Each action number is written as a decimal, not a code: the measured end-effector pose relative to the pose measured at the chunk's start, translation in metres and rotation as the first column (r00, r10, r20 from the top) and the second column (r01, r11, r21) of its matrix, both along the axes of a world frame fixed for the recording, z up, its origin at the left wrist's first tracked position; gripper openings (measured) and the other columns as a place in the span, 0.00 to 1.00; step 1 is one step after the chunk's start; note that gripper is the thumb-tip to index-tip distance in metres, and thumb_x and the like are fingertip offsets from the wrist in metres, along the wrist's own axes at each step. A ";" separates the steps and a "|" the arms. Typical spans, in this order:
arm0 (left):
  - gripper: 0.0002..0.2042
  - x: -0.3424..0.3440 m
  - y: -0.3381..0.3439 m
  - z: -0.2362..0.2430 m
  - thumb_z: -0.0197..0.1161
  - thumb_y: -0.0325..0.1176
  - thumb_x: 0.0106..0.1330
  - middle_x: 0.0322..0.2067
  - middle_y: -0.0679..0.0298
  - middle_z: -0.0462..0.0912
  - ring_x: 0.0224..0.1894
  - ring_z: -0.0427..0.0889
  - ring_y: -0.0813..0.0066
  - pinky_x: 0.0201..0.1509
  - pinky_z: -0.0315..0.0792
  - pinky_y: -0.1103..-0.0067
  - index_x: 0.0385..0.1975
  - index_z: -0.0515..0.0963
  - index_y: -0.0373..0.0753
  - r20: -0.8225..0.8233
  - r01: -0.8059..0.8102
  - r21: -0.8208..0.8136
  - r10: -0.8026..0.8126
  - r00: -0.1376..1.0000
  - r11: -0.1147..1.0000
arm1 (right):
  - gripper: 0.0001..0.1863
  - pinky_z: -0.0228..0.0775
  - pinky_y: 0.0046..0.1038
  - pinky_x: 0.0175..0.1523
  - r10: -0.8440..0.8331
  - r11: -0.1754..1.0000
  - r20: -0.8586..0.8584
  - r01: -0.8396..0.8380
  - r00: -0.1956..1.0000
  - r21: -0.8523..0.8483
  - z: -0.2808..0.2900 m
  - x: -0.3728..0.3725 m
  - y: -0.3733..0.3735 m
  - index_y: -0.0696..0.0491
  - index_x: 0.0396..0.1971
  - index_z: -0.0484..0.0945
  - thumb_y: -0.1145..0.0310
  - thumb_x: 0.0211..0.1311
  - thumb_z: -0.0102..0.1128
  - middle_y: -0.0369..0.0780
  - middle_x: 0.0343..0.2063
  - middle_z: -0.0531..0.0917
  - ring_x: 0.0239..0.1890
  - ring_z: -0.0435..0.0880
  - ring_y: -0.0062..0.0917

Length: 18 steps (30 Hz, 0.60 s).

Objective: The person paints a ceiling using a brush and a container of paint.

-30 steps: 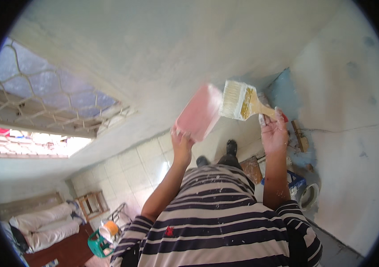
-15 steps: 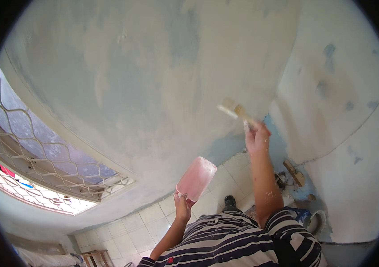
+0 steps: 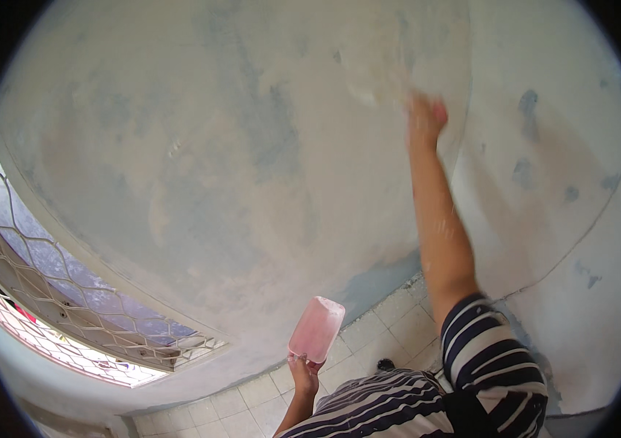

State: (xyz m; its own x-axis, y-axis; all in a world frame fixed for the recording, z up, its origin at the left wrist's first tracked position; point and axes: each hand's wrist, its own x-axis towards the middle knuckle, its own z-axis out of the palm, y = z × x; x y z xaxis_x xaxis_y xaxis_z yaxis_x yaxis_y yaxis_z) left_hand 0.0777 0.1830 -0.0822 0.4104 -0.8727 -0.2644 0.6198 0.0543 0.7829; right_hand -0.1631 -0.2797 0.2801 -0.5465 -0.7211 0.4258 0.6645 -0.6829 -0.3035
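Fingers (image 3: 298,358) of the left hand (image 3: 305,374) grip a pink tray (image 3: 315,330) before the wall (image 3: 201,182); the right hand (image 3: 425,121) wraps a blurred red-ended handle (image 3: 440,112) higher. Pale coating (image 3: 332,160) covers much there; blue-grey patches (image 3: 275,131) look unfinished from here.

Indoor room with walls in rough, unfinished state; home or other building, cannot tell. Evidence: patchy beige and blue-grey front wall (image 3: 252,204); pale side wall (image 3: 566,328), blue-blotched, with thin dark crack (image 3: 595,225); square cream floor tiles (image 3: 396,308); window (image 3: 88,283) behind wavy cream metal grille (image 3: 40,236).
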 end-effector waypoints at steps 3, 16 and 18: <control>0.24 -0.011 -0.007 0.001 0.49 0.29 0.68 0.59 0.54 0.67 0.55 0.77 0.53 0.51 0.79 0.59 0.63 0.54 0.44 -0.029 -0.028 0.010 0.028 0.999 1.000 | 0.11 0.75 0.28 0.32 -0.003 0.938 -0.055 0.021 0.998 0.345 -0.170 0.014 0.032 0.51 0.27 0.68 0.82 0.57 0.61 0.35 0.23 0.75 0.27 0.78 0.23; 0.23 -0.040 -0.050 0.010 0.50 0.29 0.67 0.57 0.56 0.69 0.53 0.79 0.56 0.47 0.81 0.61 0.62 0.58 0.43 0.030 -0.046 -0.020 0.046 0.998 0.999 | 0.13 0.70 0.26 0.36 -0.020 0.957 -0.063 0.001 0.998 -0.289 0.151 0.034 0.025 0.49 0.25 0.67 0.80 0.54 0.64 0.33 0.24 0.74 0.30 0.76 0.20; 0.23 -0.041 -0.056 0.010 0.51 0.30 0.67 0.57 0.57 0.69 0.53 0.79 0.55 0.47 0.81 0.61 0.62 0.58 0.43 0.022 -0.050 -0.022 0.050 0.999 0.999 | 0.17 0.61 0.21 0.29 -0.172 0.930 -0.079 0.136 0.982 -0.340 0.195 0.036 0.024 0.46 0.17 0.61 0.79 0.56 0.59 0.26 0.20 0.65 0.24 0.65 0.13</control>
State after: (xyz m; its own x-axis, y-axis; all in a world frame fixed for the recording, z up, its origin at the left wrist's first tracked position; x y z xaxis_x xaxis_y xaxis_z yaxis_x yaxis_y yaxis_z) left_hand 0.0364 0.1275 -0.0724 0.4592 -0.8565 -0.2357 0.5980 0.1018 0.7950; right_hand -0.1275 -0.2554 0.4748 -0.5785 -0.4392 0.6874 0.5197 -0.8479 -0.1044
